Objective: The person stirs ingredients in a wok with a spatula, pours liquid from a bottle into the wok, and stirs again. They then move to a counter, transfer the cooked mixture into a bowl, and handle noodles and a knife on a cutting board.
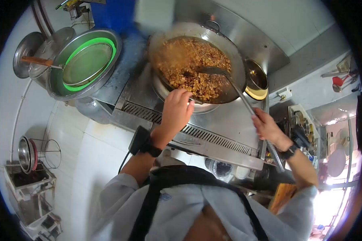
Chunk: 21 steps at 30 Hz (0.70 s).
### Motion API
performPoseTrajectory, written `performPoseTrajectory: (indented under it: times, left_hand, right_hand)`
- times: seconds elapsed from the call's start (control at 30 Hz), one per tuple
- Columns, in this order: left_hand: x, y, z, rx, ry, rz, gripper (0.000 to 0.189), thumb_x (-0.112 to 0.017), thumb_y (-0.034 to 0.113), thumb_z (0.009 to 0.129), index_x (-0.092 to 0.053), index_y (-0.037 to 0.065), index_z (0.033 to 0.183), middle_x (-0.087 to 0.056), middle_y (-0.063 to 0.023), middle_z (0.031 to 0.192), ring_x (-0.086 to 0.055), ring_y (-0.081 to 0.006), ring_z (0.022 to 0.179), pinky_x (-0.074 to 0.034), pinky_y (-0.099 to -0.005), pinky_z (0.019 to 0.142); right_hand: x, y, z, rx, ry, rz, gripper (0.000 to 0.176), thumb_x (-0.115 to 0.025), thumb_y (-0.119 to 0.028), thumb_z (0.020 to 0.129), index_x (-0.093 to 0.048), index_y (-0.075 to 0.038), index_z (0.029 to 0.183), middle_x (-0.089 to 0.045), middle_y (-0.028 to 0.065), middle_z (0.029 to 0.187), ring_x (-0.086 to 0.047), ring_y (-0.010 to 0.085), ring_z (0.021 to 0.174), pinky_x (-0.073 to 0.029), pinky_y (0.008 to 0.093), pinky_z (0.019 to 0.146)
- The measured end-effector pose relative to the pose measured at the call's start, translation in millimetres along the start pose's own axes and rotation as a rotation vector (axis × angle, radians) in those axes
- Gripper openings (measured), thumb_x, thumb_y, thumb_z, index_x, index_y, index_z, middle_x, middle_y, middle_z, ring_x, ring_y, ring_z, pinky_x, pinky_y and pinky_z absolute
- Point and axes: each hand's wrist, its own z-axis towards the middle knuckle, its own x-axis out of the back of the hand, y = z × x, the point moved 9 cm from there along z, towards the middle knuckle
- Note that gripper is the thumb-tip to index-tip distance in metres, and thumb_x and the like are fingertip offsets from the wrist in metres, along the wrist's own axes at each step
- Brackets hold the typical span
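A large wok (238,76) stands on the stove, filled with browned, chopped food (185,60) in dark oil. My right hand (269,127) is closed around the long metal handle of a wok spatula (245,102). The spatula's dark blade rests in the food, right of the middle. At the wok's near rim, my left hand (177,109) has its fingers curled over the edge, closed on it. The exact grip is partly hidden behind the fingers. Steam blurs the left part of the food.
On the left, a metal basin (54,86) holds a green-rimmed bowl and a wooden-handled strainer (88,64). A pot (256,74) stands right of the wok. The slotted steel stove front (225,142) lies before me. Shelves with containers (303,120) are at the right.
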Motion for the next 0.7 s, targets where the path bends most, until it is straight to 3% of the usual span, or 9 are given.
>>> performPoseTrajectory:
  times: [0.03, 0.1, 0.13, 0.37, 0.47, 0.7]
  left_hand:
    - [-3.4, -4.2, 4.9, 0.004, 0.004, 0.002, 0.015, -0.057, 0.011, 0.075, -0.055, 0.003, 0.087, -0.053, -0.0109, 0.086, -0.05, -0.0278, 0.083, -0.038, -0.0393, 0.077]
    - [-31.0, 1.5, 6.2, -0.127, -0.185, 0.12, 0.012, -0.057, 0.017, 0.077, -0.054, 0.005, 0.076, -0.05, -0.0081, 0.073, -0.048, -0.0254, 0.074, -0.037, -0.0393, 0.073]
    - [-31.6, 5.3, 7.6, -0.183, -0.142, 0.161, 0.014, -0.059, 0.019, 0.075, -0.052, 0.008, 0.068, -0.048, -0.0044, 0.065, -0.046, -0.0238, 0.069, -0.036, -0.0381, 0.07]
    - [-37.1, 4.5, 4.6, -0.202, -0.239, 0.133, 0.013, -0.059, 0.017, 0.074, -0.051, 0.008, 0.067, -0.049, -0.0061, 0.067, -0.047, -0.0249, 0.07, -0.037, -0.0383, 0.07]
    - [-37.5, 2.9, 8.2, -0.192, -0.252, 0.105, 0.012, -0.058, 0.015, 0.073, -0.052, 0.007, 0.066, -0.05, -0.0071, 0.068, -0.048, -0.0261, 0.07, -0.038, -0.0389, 0.069]
    - [-34.5, -1.2, 9.3, -0.164, -0.255, 0.044, 0.011, -0.058, 0.015, 0.071, -0.053, 0.007, 0.066, -0.05, -0.0063, 0.069, -0.049, -0.0259, 0.072, -0.038, -0.0382, 0.072]
  right_hand:
    - [15.8, -7.1, -15.6, -0.012, 0.004, -0.036, 0.045, -0.041, -0.023, 0.091, -0.03, -0.002, 0.129, -0.04, -0.0016, 0.062, -0.037, 0.0064, 0.042, -0.034, 0.0207, 0.035]
    - [32.2, -30.2, -40.8, -0.069, -0.133, 0.009, 0.044, -0.038, -0.021, 0.092, -0.027, -0.009, 0.133, -0.039, -0.0008, 0.063, -0.036, 0.0059, 0.04, -0.035, 0.0202, 0.035]
    - [37.6, -39.3, -50.8, -0.098, -0.162, -0.058, 0.044, -0.038, -0.021, 0.092, -0.026, -0.012, 0.134, -0.04, -0.0009, 0.063, -0.036, 0.0061, 0.04, -0.036, 0.0204, 0.035]
    - [2.4, -59.1, -41.0, -0.111, -0.359, -0.376, 0.045, -0.034, -0.017, 0.092, -0.022, -0.016, 0.135, -0.045, 0.0066, 0.058, -0.042, 0.0098, 0.039, -0.039, 0.026, 0.037]
    - [-35.9, -71.6, 9.3, 0.08, -0.283, -0.384, 0.046, -0.036, -0.015, 0.089, -0.024, -0.012, 0.134, -0.052, 0.0121, 0.057, -0.047, 0.0167, 0.037, -0.041, 0.0312, 0.038]
    - [-88.1, -82.2, 120.6, 0.088, -0.034, 0.026, 0.042, -0.038, -0.011, 0.087, -0.031, -0.006, 0.129, -0.053, 0.013, 0.057, -0.047, 0.019, 0.034, -0.04, 0.0328, 0.035]
